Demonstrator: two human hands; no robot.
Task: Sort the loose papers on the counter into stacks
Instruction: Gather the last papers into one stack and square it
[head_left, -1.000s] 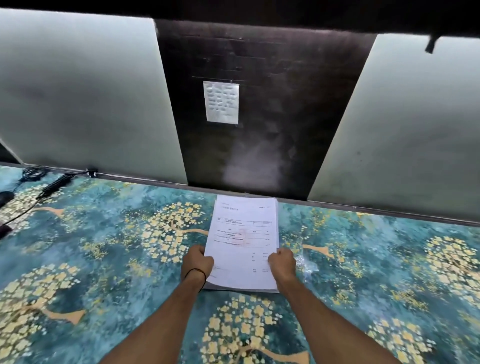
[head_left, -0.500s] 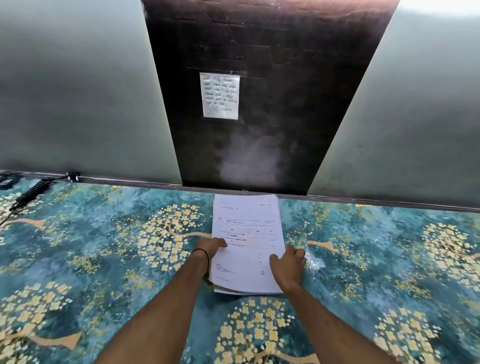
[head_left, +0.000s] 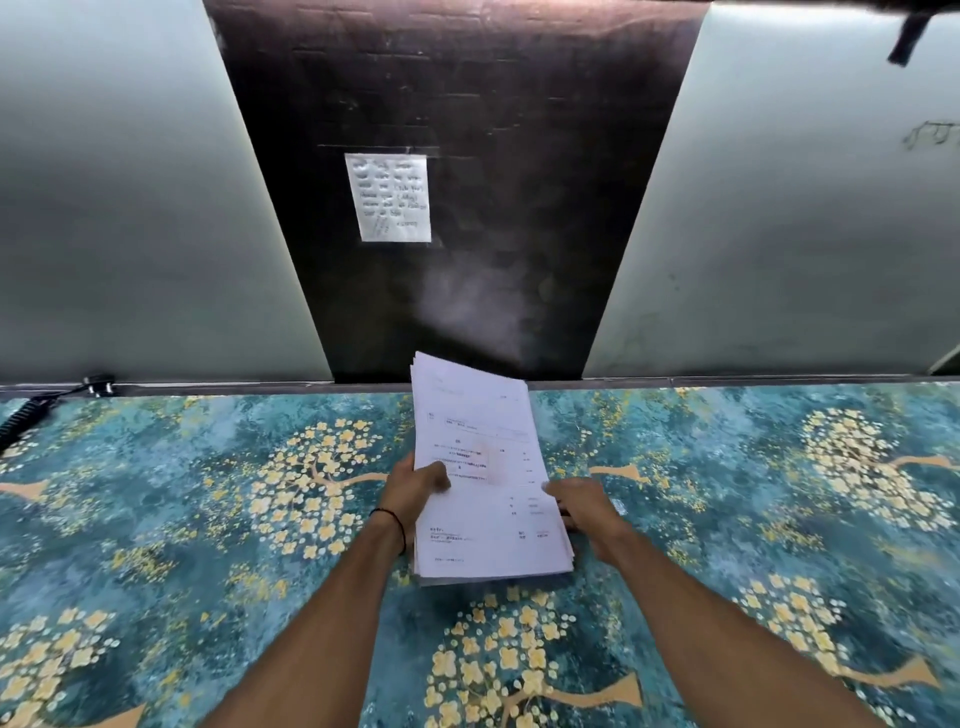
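1. At the stack's left long edge, the left hand (head_left: 415, 491) pinches the thick stack of white printed papers (head_left: 480, 457). Its thumb lies across the top sheet and the other fingers are hidden beneath, probably to stop the sheets from fanning apart.
2. On the opposite long edge, the right hand (head_left: 579, 506) holds the same stack, thumb tip on the top sheet and fingers curled under the side. Blur hides how closely those fingers lie together. Holding both facing edges looks like a way to keep the pile square.
3. Between the hands the stack faces upward with its print readable to the person. Its far end reaches past the line where counter meets wall. It seems raised off the surface, though I cannot tell whether the near corner touches. The sheet edges at the near right corner are slightly stepped, so the pile likely needs tapping even.
4. Below it lies the counter with a teal cover patterned in yellow blossom trees (head_left: 208, 519). With the sheets gathered in one pile, the sorting looks well along.
5. Farther out, a small white handwritten note (head_left: 387, 197) is stuck to the dark brown wall panel (head_left: 519, 156). A black coiled cable (head_left: 23, 415) lies at the counter's far left, well apart from the papers.
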